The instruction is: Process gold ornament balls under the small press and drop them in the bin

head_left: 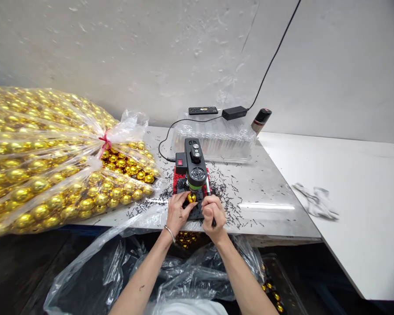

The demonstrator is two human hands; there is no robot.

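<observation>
**A Gold Ball (pixel 191 198) Under a Black Machine (pixel 197 168)**

The person's left hand (pixel 178 211) is at the front of the machine. Its grip is pinching the shiny gold ball between the thumb and fingers. The ball sits right under the machine's round green part (pixel 195 188), over a dark plate (pixel 196 214). The picture is too small to tell if the ball touches the green part.

The right hand (pixel 213 215) is just beside it. Its grip is wrapped tight around the machine's handle (pixel 208 187).

Lots of tiny black bits (pixel 234 201) lie all over the gray desk (pixel 276 188). On the left is a huge clear bag (pixel 49 175) full of gold balls, near a red tie (pixel 105 141). Behind the machine is a clear plastic box (pixel 213 138). A black power brick (pixel 234 113) is on top, with a can (pixel 261 120) leaning close by. A crumpled white cloth (pixel 317 203) lies on the white desk (pixel 364 183) at the right.
</observation>
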